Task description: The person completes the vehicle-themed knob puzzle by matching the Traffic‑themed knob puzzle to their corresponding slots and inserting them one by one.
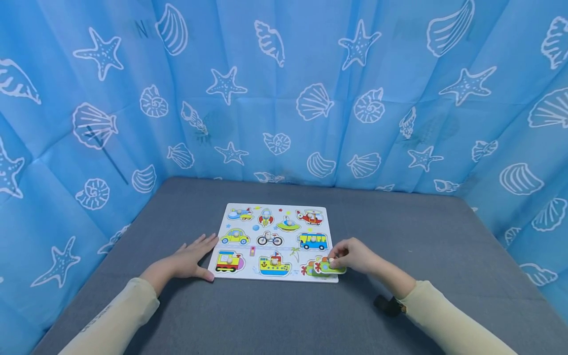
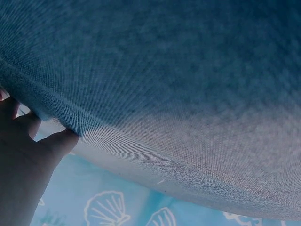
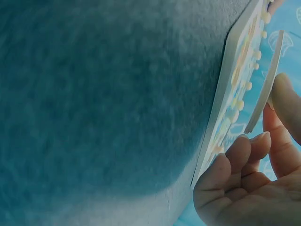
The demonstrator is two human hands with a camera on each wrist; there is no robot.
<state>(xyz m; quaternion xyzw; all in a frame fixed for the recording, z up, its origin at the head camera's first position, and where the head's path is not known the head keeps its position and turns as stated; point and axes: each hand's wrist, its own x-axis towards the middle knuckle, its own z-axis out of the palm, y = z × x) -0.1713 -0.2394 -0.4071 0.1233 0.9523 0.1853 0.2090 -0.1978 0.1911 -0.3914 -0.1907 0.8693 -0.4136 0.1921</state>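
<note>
A white wooden peg puzzle board (image 1: 255,275) lies on the grey table. My right hand (image 1: 355,254) pinches the knob of a green and yellow submarine puzzle piece (image 1: 324,266) just above the board's near right corner. The submarine picture (image 1: 307,268) shows partly beneath the piece. In the right wrist view the piece (image 3: 268,87) is seen edge-on, apart from the board (image 3: 218,103), with thumb and finger on its knob. My left hand (image 1: 191,257) rests on the table at the board's left edge, fingers spread, thumb touching the near left corner.
Several knobbed pieces sit in the board, among them a train (image 1: 229,262), a ship (image 1: 275,266), a bus (image 1: 313,241) and a helicopter (image 1: 310,217). A blue shell-patterned curtain (image 1: 284,123) hangs behind the table (image 1: 284,315). A black object (image 1: 387,306) is by the right wrist.
</note>
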